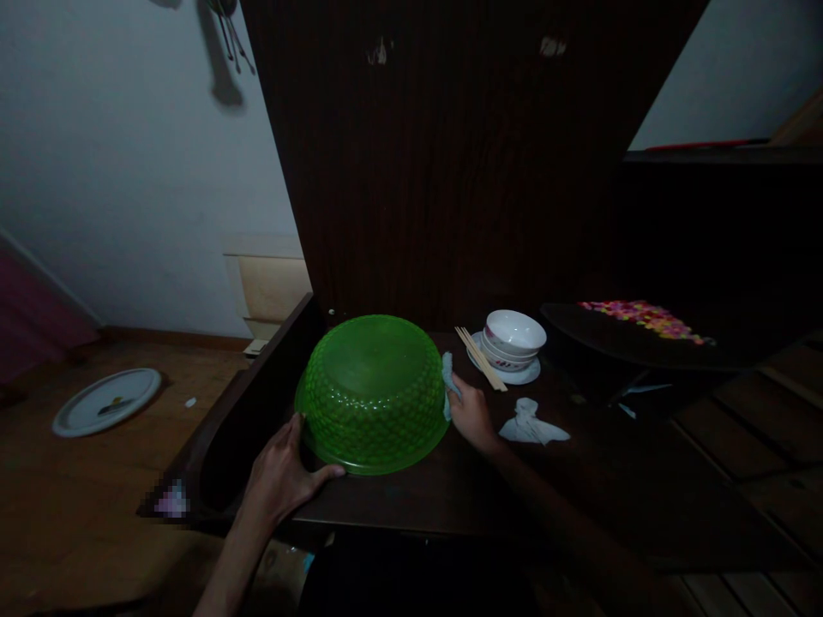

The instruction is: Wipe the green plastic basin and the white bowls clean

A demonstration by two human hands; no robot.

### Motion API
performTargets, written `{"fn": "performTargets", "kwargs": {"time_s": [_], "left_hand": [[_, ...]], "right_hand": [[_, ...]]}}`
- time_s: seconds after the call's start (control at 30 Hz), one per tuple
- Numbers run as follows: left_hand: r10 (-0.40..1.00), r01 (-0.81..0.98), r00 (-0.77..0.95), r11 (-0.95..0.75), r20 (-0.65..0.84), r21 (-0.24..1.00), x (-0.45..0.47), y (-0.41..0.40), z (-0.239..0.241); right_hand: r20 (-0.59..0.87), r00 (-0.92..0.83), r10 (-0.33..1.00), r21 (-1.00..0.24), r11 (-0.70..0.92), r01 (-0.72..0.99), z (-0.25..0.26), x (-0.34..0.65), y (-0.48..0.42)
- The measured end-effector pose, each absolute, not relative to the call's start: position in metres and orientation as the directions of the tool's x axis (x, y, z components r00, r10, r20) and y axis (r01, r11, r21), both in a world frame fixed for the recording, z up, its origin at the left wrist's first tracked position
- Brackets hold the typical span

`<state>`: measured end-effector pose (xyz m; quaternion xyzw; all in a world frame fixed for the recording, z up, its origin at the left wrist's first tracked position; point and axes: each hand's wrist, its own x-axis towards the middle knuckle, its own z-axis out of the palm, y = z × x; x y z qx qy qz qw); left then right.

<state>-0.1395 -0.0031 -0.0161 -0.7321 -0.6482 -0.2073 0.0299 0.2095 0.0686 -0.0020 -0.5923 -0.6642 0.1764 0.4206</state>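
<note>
A translucent green plastic basin (373, 390) lies upside down on a dark wooden table (579, 488). My left hand (283, 476) grips its near left rim, thumb under the edge. My right hand (471, 416) presses a small pale cloth (448, 383) against the basin's right side, fingers closed on the cloth.
Stacked white bowls (513, 336) on a saucer with wooden chopsticks (480, 358) stand behind my right hand. A crumpled white tissue (532, 424) lies to the right. A dark tray with colourful pieces (636, 319) sits at the far right. A white plate (106, 401) lies on the floor.
</note>
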Motion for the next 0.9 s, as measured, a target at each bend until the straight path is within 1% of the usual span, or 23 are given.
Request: {"fn": "performTargets", "kwargs": {"time_s": [0.1, 0.23, 0.4, 0.53, 0.63, 0.73, 0.8, 0.9], "left_hand": [[0.932, 0.961, 0.092, -0.175, 0.351, 0.212, -0.137, -0.004, -0.011], [0.929, 0.970, 0.068, -0.148, 0.365, 0.195, -0.131, -0.005, -0.011], [0.933, 0.979, 0.050, -0.116, 0.356, 0.165, -0.122, -0.012, -0.011], [0.925, 0.989, 0.033, -0.084, 0.379, 0.120, -0.108, -0.022, -0.010], [0.913, 0.996, 0.004, -0.041, 0.408, 0.082, -0.088, -0.032, -0.009], [0.897, 0.997, -0.039, 0.003, 0.440, 0.083, -0.065, -0.041, -0.009], [0.890, 0.995, -0.060, 0.015, 0.452, 0.102, -0.052, -0.045, -0.009], [0.883, 0.993, -0.074, 0.021, 0.464, 0.120, -0.043, -0.050, -0.012]], "right_hand": [[0.367, 0.074, 0.927, -0.742, 0.244, 0.625, -0.007, 0.203, 0.051], [0.387, 0.076, 0.919, -0.731, 0.255, 0.633, -0.014, 0.191, 0.031], [0.323, 0.041, 0.945, -0.751, 0.230, 0.619, -0.012, 0.184, 0.013], [0.284, 0.004, 0.959, -0.802, 0.235, 0.549, -0.008, 0.188, 0.012], [0.233, 0.041, 0.972, -0.896, 0.198, 0.398, -0.009, 0.199, 0.024], [0.163, 0.099, 0.982, -0.964, 0.137, 0.229, -0.011, 0.213, 0.040], [0.163, 0.161, 0.973, -0.970, 0.128, 0.207, -0.010, 0.221, 0.049], [0.255, 0.270, 0.928, -0.942, 0.177, 0.284, -0.005, 0.228, 0.058]]}}
